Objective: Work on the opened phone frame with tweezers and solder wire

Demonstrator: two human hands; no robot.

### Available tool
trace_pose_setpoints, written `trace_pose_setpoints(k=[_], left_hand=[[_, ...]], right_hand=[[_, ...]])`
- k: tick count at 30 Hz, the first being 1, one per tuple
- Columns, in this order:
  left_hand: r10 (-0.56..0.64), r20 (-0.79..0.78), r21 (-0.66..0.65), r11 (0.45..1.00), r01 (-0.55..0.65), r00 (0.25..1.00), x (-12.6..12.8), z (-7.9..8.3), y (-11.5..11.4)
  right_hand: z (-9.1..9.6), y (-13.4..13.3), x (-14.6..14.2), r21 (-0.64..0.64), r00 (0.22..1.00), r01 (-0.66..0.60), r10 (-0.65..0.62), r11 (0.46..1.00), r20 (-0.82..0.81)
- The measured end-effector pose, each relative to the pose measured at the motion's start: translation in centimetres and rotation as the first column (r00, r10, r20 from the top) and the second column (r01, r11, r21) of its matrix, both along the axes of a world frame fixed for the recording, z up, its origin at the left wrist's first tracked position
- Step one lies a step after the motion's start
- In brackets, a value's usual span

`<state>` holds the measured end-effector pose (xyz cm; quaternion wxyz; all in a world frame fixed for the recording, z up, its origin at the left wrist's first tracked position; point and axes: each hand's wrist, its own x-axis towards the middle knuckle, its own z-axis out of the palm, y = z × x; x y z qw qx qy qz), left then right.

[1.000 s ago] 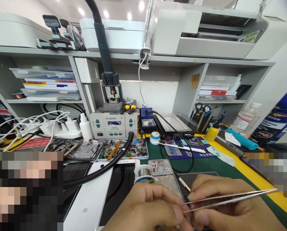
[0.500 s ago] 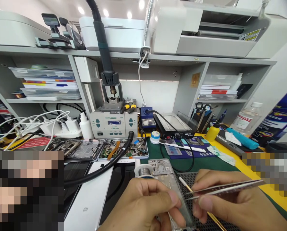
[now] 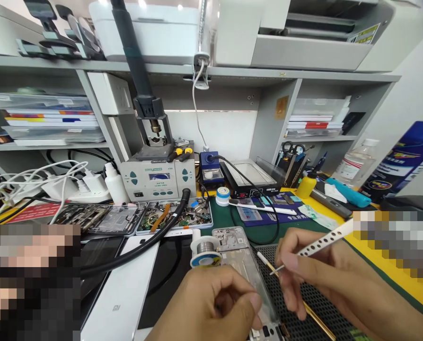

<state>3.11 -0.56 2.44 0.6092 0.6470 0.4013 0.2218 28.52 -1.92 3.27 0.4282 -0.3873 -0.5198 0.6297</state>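
In my right hand [image 3: 325, 274] are metal tweezers [image 3: 316, 244] with a row of round holes, pinched between thumb and fingers. Their tips point left, above a thin gold rod with a white end [image 3: 316, 318]. My left hand [image 3: 215, 303] is closed over an opened phone frame [image 3: 245, 263], thumb against curled fingers; whatever lies between them is hidden. Small parts show at the frame's lower end. Just behind my left hand a solder wire spool [image 3: 206, 248] stands beside the frame.
At left lie a white phone [image 3: 121, 293] and a tray of circuit boards [image 3: 178, 215]. A black hose [image 3: 144, 255] crosses them from the hot-air station [image 3: 154, 180]. A white brush [image 3: 264, 207] and a heating plate [image 3: 250, 180] are behind. A black perforated mat [image 3: 289, 293] lies under the right hand.
The tweezers have turned in my right hand, their rear end rising and broad side now showing. The hands have moved apart slightly. The whole view has shifted a little.
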Motion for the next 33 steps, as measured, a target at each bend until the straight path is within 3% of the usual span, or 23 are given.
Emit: trace_pose_setpoints(k=[1, 2, 3, 5, 10, 14, 18, 25, 33], left_hand=[[-0.019, -0.056, 0.181, 0.983, 0.029, 0.998, -0.1, -0.4, -0.1], [-0.025, -0.092, 0.367, 0.928, 0.057, 0.995, -0.3, -0.7, -0.1], [-0.03, -0.109, 0.53, 0.844, 0.084, 0.994, -0.4, -1.1, -0.2], [-0.033, -0.132, 0.732, 0.671, 0.12, 0.991, -0.7, -1.7, -0.3], [0.066, -0.32, 0.878, 0.395, 0.27, 0.945, -1.1, -2.3, -0.5], [0.099, -0.403, 0.894, 0.254, 0.369, 0.91, -1.1, -2.3, -0.3], [0.103, -0.415, 0.898, 0.21, 0.388, 0.904, -0.8, -2.1, 0.3], [0.063, -0.475, 0.852, 0.281, 0.441, 0.877, -1.3, -2.0, 0.4], [0.111, -0.495, 0.855, 0.238, 0.46, 0.862, -1.2, -2.0, 0.4]], right_hand=[[0.0, 0.0, -0.1, -0.013, 1.0, 0.001, -0.001, 1.0, 0.006], [0.0, 0.0, -0.2, -0.026, 1.0, 0.005, -0.005, 1.0, 0.01], [-0.1, -0.1, -0.3, -0.039, 1.0, 0.013, -0.012, 0.999, 0.016], [-0.1, 0.0, -0.7, -0.06, 0.998, 0.023, -0.02, 0.998, 0.059], [1.1, 0.5, -1.8, -0.045, 0.967, 0.014, -0.002, 0.999, 0.256], [2.3, 0.5, -1.6, -0.036, 0.936, 0.011, 0.003, 0.999, 0.353], [2.4, -0.1, -1.0, -0.066, 0.901, -0.009, 0.037, 0.998, 0.433], [1.7, -0.3, -0.6, 0.007, 0.854, -0.054, 0.042, 0.999, 0.518], [0.8, 0.0, -0.1, -0.028, 0.815, -0.1, 0.098, 0.995, 0.571]])
